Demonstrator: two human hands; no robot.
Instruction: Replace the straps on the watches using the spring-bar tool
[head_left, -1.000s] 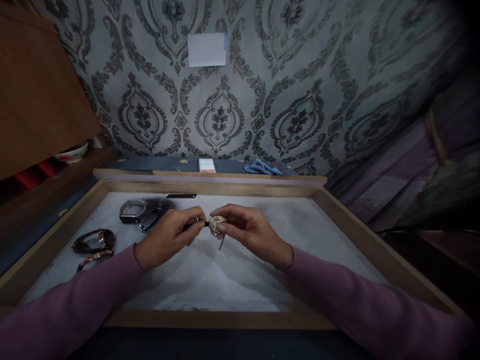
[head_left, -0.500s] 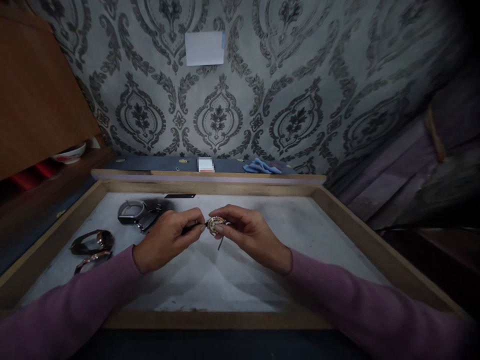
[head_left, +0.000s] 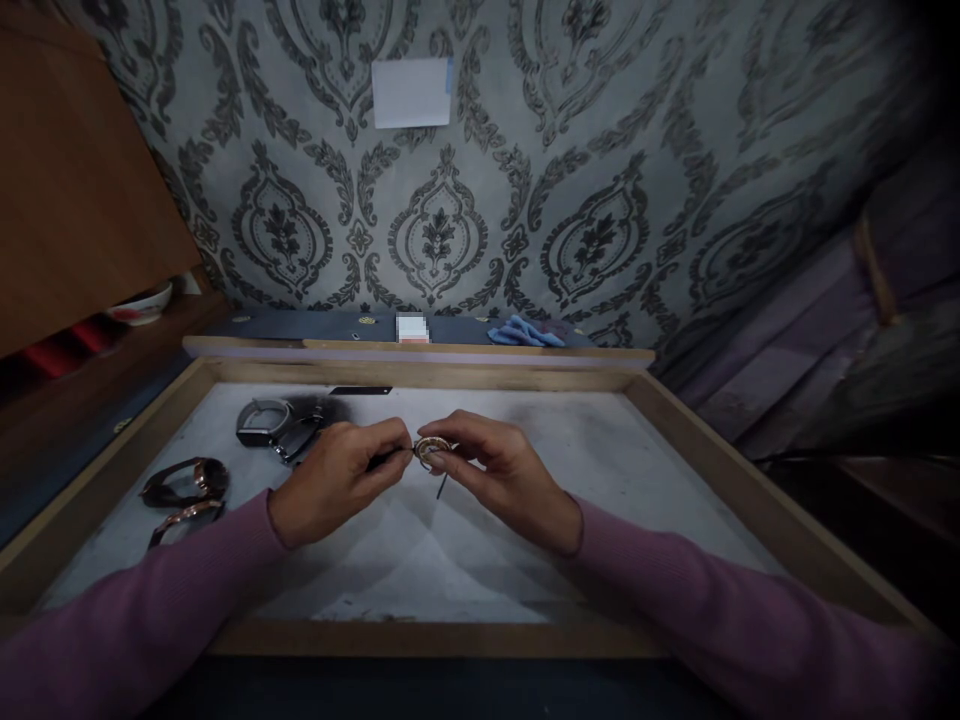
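A round watch (head_left: pixel 432 452) with a gold-coloured rim is pinched between the thumb and fingers of my right hand (head_left: pixel 491 465), its face tilted up. At the watch's left edge, my left hand (head_left: pixel 349 465) is closed on a dark piece that looks like its strap; the fingers hide most of it. A thin dark strip (head_left: pixel 442 486) shows just below the watch; I cannot tell whether it hangs from it or lies on the white surface. Both hands are close together over the middle of the shallow wooden tray (head_left: pixel 420 640).
Left in the tray are a grey-strapped watch (head_left: pixel 264 424), a dark watch (head_left: pixel 206 480) and a rose-gold watch (head_left: pixel 187 515). A black flat blade-like strip (head_left: pixel 361 391) lies near the back rim. Behind the tray are a blue cloth (head_left: pixel 525 331) and a small box (head_left: pixel 412 328).
The watch has tilted slightly in my right hand, and my left fingers have shifted a little at its edge. Otherwise the scene is the same.
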